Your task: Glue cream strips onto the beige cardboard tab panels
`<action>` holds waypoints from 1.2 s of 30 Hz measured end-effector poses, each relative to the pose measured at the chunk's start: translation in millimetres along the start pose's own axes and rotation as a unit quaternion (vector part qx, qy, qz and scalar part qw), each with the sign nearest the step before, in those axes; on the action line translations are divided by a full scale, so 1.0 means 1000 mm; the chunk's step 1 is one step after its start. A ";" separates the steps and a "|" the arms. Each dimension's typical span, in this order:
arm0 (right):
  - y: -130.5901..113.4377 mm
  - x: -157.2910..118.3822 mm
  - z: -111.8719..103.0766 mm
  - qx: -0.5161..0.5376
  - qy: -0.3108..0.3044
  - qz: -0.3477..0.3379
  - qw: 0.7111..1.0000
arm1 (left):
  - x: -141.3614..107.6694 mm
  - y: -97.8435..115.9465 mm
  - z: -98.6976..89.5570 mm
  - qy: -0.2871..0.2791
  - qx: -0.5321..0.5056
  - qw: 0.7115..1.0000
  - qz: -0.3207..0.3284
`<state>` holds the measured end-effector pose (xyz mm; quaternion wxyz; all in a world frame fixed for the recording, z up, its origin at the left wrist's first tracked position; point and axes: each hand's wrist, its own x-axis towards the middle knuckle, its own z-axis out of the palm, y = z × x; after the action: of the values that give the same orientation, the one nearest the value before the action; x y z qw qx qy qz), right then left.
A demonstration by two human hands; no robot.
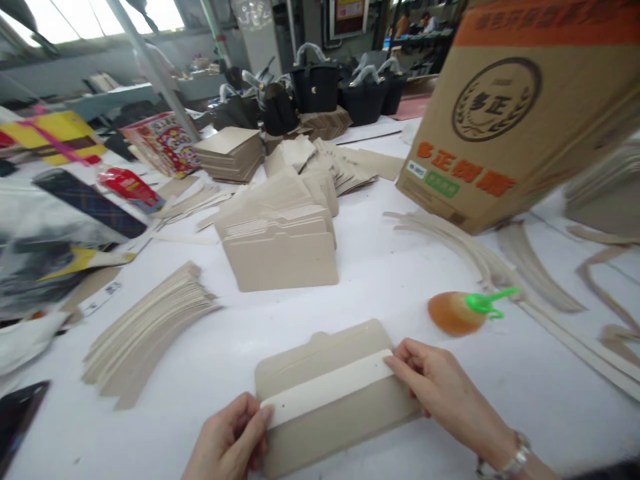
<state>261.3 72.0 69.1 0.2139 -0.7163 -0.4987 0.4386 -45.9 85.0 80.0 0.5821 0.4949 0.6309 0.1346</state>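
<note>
A pale, narrow strip (327,390) with small holes near its ends stretches between my two hands. My left hand (233,433) pinches its left end, thumb on top. At the strip's right end, my right hand (435,380) grips it between thumb and fingers. Directly beneath lies a flat beige panel (345,427) with rounded corners and a small tab on its far edge. The strip runs lengthwise across the panel's middle; whether it touches all along I cannot tell. Right of the panel, an orange-brown glue bottle (453,313) with a green nozzle lies on its side.
Fanned beige strips (150,327) lie at left, and a stack of similar panels (285,263) stands ahead. A large cardboard box (505,113) rises at right, near more curved strips (450,243). Black handbags (315,87) stand at the back. A phone (20,420) lies lower left.
</note>
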 end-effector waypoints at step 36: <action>0.016 0.003 0.011 -0.182 0.128 -0.147 0.964 | 0.000 -0.009 0.001 0.185 0.400 0.841 0.313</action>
<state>261.0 66.4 50.7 0.2042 -0.7122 -0.6381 0.2093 -49.3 79.8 73.0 0.1326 0.8218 0.5377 0.1342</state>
